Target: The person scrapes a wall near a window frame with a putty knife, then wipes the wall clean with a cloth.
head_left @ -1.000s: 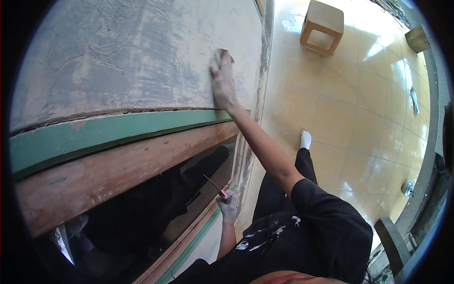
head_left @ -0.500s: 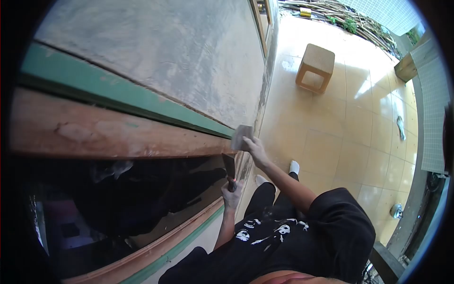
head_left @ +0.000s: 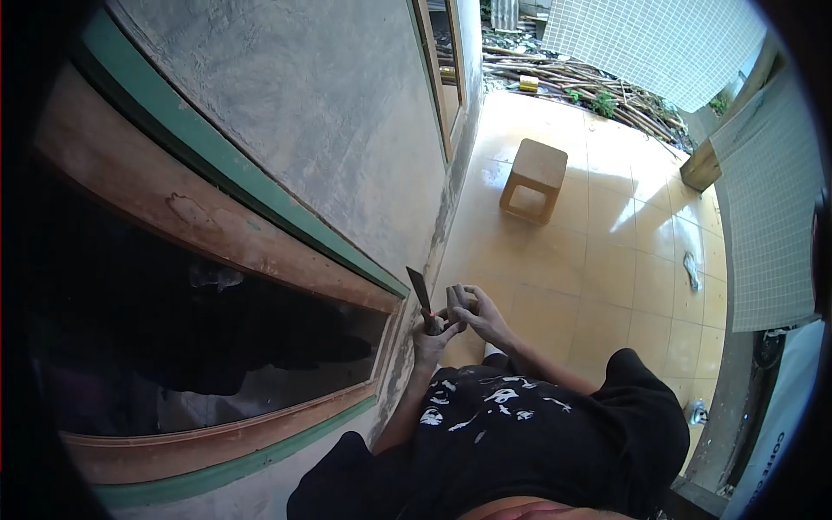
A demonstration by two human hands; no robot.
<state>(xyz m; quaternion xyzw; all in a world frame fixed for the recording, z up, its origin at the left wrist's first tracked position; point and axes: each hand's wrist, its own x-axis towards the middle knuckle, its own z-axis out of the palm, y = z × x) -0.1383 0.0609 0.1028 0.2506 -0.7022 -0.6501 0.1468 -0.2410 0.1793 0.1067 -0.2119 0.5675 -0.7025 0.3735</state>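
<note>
So the left hand is wrapped around the handle of a scraper, with the blade's long axis running up and a bit left out of the fist, pointing toward the grey wall. The right hand is pinching a grey folded piece, kinda looks like sandpaper, just right of the scraper and roughly lined up with it. Right's got the main grip there, but the left thumb's so close I honestly can't tell if it's touching too.
</note>
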